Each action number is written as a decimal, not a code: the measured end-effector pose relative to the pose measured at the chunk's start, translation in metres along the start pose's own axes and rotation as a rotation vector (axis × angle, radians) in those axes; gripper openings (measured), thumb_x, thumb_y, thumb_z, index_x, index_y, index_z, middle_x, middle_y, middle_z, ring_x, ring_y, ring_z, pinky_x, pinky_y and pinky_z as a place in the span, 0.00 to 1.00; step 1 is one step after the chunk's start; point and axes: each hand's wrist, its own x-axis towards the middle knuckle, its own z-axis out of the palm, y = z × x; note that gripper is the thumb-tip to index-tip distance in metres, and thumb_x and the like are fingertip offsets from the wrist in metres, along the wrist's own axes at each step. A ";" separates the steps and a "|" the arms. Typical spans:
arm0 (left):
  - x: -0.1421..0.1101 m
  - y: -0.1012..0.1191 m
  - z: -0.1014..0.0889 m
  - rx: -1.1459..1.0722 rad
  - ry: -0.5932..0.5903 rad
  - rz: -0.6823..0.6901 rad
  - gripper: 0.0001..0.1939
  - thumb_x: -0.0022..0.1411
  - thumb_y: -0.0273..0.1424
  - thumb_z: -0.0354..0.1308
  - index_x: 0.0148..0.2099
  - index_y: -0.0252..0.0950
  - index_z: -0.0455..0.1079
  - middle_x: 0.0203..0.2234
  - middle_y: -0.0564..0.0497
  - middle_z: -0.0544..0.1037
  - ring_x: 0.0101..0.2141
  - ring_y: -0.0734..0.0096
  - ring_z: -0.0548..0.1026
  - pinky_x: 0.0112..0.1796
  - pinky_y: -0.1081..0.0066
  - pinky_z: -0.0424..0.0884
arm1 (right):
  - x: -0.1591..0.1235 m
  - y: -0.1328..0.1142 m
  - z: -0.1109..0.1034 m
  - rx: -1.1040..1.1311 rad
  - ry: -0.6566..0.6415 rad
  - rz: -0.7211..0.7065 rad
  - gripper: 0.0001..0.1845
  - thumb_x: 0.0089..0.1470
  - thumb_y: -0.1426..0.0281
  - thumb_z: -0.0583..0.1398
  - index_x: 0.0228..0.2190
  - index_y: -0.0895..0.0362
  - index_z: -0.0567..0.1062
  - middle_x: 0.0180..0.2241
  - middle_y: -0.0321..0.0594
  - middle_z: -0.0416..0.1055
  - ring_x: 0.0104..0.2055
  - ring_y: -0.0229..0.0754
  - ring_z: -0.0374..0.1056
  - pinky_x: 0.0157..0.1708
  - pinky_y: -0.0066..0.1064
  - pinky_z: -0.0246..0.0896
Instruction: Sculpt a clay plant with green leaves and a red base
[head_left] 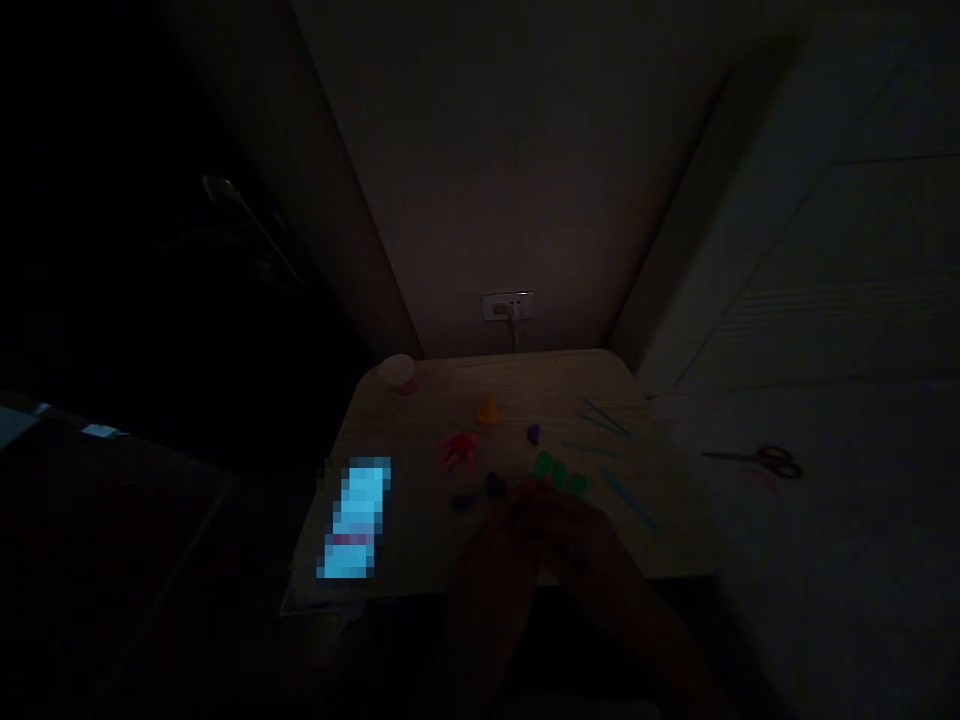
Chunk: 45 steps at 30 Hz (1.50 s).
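Note:
The room is very dark. My left hand (501, 535) and my right hand (571, 528) meet over the near edge of a small wooden table (442, 390), fingertips together around something small that I cannot make out. Just beyond the fingers lie green clay pieces (556, 470), dark blue lumps (480, 492), a pink shape (459, 450), an orange cone (489, 410) and a small purple piece (533, 433). Thin teal sticks (611, 440) lie to the right of them.
A lit phone screen (356, 518) glows at the table's near left. A small pale tub (398, 372) stands at the far left corner. A wall socket (508, 305) is behind the table. Scissors (765, 460) lie on the pale surface to the right.

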 end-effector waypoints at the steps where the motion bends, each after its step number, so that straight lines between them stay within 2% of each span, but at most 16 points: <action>1: 0.002 -0.002 -0.003 0.019 -0.006 0.009 0.16 0.69 0.39 0.59 0.52 0.37 0.81 0.48 0.39 0.84 0.49 0.52 0.82 0.51 0.55 0.78 | 0.001 0.000 -0.002 0.010 0.014 -0.006 0.13 0.64 0.78 0.63 0.44 0.51 0.84 0.45 0.41 0.82 0.49 0.47 0.78 0.50 0.36 0.72; 3: 0.007 -0.003 -0.013 0.104 0.001 0.063 0.16 0.69 0.41 0.59 0.52 0.38 0.79 0.48 0.40 0.83 0.50 0.52 0.81 0.52 0.54 0.77 | 0.001 -0.001 -0.007 0.010 0.070 -0.011 0.10 0.64 0.75 0.64 0.43 0.50 0.84 0.41 0.40 0.82 0.42 0.45 0.79 0.44 0.33 0.72; 4: 0.010 -0.003 -0.019 0.227 0.028 0.150 0.16 0.70 0.41 0.58 0.52 0.38 0.78 0.49 0.40 0.82 0.51 0.52 0.80 0.54 0.54 0.76 | 0.001 -0.001 -0.010 0.006 0.101 -0.008 0.08 0.64 0.74 0.64 0.42 0.51 0.84 0.39 0.40 0.82 0.39 0.44 0.78 0.41 0.32 0.72; 6: 0.017 0.000 -0.029 0.605 0.090 0.380 0.15 0.71 0.39 0.57 0.54 0.39 0.75 0.54 0.40 0.79 0.56 0.51 0.76 0.58 0.51 0.72 | -0.001 0.000 -0.013 0.008 0.146 0.007 0.05 0.64 0.71 0.64 0.38 0.52 0.83 0.35 0.39 0.81 0.35 0.43 0.77 0.37 0.31 0.71; 8: 0.025 0.002 -0.038 0.984 0.099 0.531 0.13 0.70 0.34 0.57 0.54 0.40 0.74 0.54 0.40 0.78 0.56 0.50 0.75 0.58 0.49 0.71 | -0.004 0.002 -0.014 0.031 0.168 0.029 0.05 0.64 0.70 0.65 0.36 0.52 0.82 0.34 0.39 0.81 0.34 0.43 0.77 0.35 0.31 0.70; 11: 0.036 0.001 -0.045 1.314 0.077 0.569 0.09 0.68 0.30 0.59 0.50 0.39 0.74 0.52 0.39 0.79 0.54 0.47 0.75 0.56 0.47 0.72 | -0.009 0.006 -0.013 0.063 0.227 0.075 0.02 0.62 0.69 0.66 0.36 0.52 0.81 0.32 0.37 0.79 0.31 0.42 0.74 0.32 0.30 0.68; 14: 0.041 -0.005 -0.048 1.403 0.066 0.554 0.07 0.69 0.28 0.57 0.47 0.38 0.74 0.48 0.39 0.80 0.50 0.48 0.77 0.52 0.48 0.74 | -0.011 0.009 -0.011 0.084 0.309 0.118 0.01 0.60 0.69 0.67 0.36 0.51 0.79 0.31 0.36 0.78 0.31 0.42 0.73 0.32 0.29 0.67; 20: 0.042 -0.015 -0.052 1.353 0.084 0.541 0.09 0.68 0.27 0.58 0.49 0.39 0.76 0.45 0.43 0.83 0.45 0.51 0.79 0.48 0.51 0.77 | -0.007 0.012 -0.011 0.113 0.330 0.039 0.05 0.63 0.72 0.65 0.39 0.49 0.80 0.40 0.39 0.80 0.42 0.43 0.77 0.41 0.31 0.71; 27: 0.043 -0.010 -0.045 1.124 0.039 0.495 0.08 0.67 0.28 0.59 0.43 0.40 0.80 0.39 0.46 0.85 0.42 0.56 0.82 0.48 0.55 0.78 | -0.005 0.014 -0.010 0.079 0.343 -0.022 0.08 0.64 0.74 0.65 0.41 0.48 0.82 0.43 0.41 0.80 0.47 0.45 0.77 0.47 0.35 0.72; 30: 0.039 -0.001 -0.037 0.859 0.072 0.378 0.07 0.64 0.29 0.61 0.42 0.39 0.81 0.40 0.46 0.86 0.42 0.59 0.83 0.47 0.59 0.79 | -0.005 0.015 -0.011 0.072 0.350 -0.012 0.09 0.66 0.72 0.63 0.43 0.48 0.83 0.44 0.42 0.81 0.47 0.46 0.78 0.49 0.37 0.73; 33: 0.035 0.004 -0.029 0.526 0.157 0.213 0.07 0.59 0.32 0.66 0.40 0.36 0.81 0.36 0.46 0.86 0.38 0.61 0.84 0.43 0.63 0.81 | -0.004 0.014 -0.011 0.118 0.394 0.061 0.09 0.64 0.71 0.64 0.46 0.49 0.80 0.43 0.42 0.81 0.44 0.46 0.79 0.45 0.36 0.75; 36: 0.033 0.003 -0.023 0.345 0.246 0.079 0.10 0.52 0.32 0.69 0.38 0.35 0.80 0.31 0.46 0.86 0.32 0.62 0.84 0.35 0.67 0.81 | -0.001 0.008 -0.013 0.158 0.426 0.069 0.06 0.63 0.72 0.65 0.41 0.50 0.78 0.41 0.41 0.80 0.44 0.46 0.78 0.44 0.36 0.74; 39: 0.032 0.000 -0.021 0.313 0.295 0.054 0.11 0.48 0.31 0.70 0.36 0.35 0.81 0.30 0.47 0.86 0.31 0.63 0.84 0.33 0.69 0.80 | 0.003 -0.001 -0.014 0.173 0.407 -0.001 0.06 0.62 0.74 0.65 0.37 0.50 0.77 0.41 0.42 0.79 0.45 0.46 0.77 0.45 0.38 0.73; 45: 0.028 0.002 -0.023 0.395 0.274 0.136 0.10 0.49 0.33 0.73 0.35 0.36 0.82 0.32 0.46 0.86 0.34 0.60 0.85 0.37 0.65 0.82 | 0.009 -0.012 -0.011 0.128 0.397 -0.066 0.09 0.62 0.77 0.65 0.40 0.51 0.80 0.40 0.41 0.79 0.44 0.46 0.77 0.44 0.36 0.72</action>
